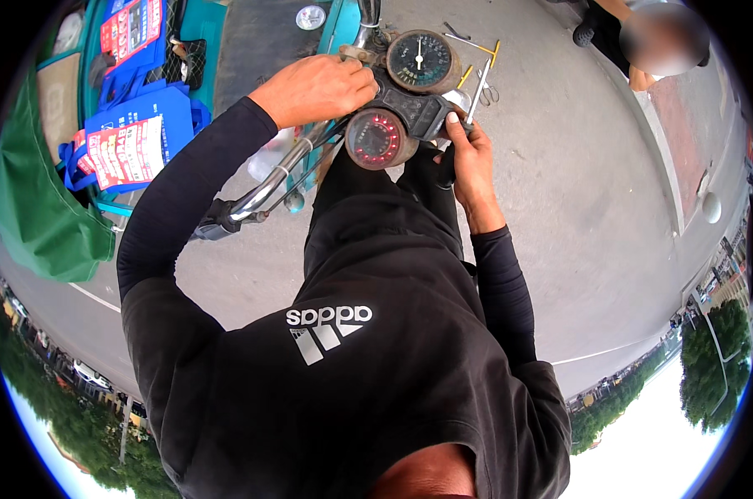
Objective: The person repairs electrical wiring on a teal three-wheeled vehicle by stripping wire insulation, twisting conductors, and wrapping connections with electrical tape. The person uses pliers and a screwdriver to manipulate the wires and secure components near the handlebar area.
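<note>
In front of me sits a dark motorcycle instrument cluster (406, 108) on the handlebar. It has a round speedometer (420, 62) with a white needle and a second round gauge (375, 140) with red marks. My left hand (322, 87) is at the cluster's left side, fingers curled in; what they hold is hidden. My right hand (475, 166) grips the cluster's right edge, thumb on top, the other fingers partly hidden behind it. A chrome handlebar (268, 179) runs from the cluster toward the lower left, ending in a black grip (217, 223).
On the ground beyond the cluster lie a yellow T-handle wrench (496, 55), a silver rod-like tool (479, 91) and a plier-like tool (490, 94). Blue bags (156, 108) and a green cover (44, 191) are at left on a teal vehicle. Another person (614, 50) is at upper right.
</note>
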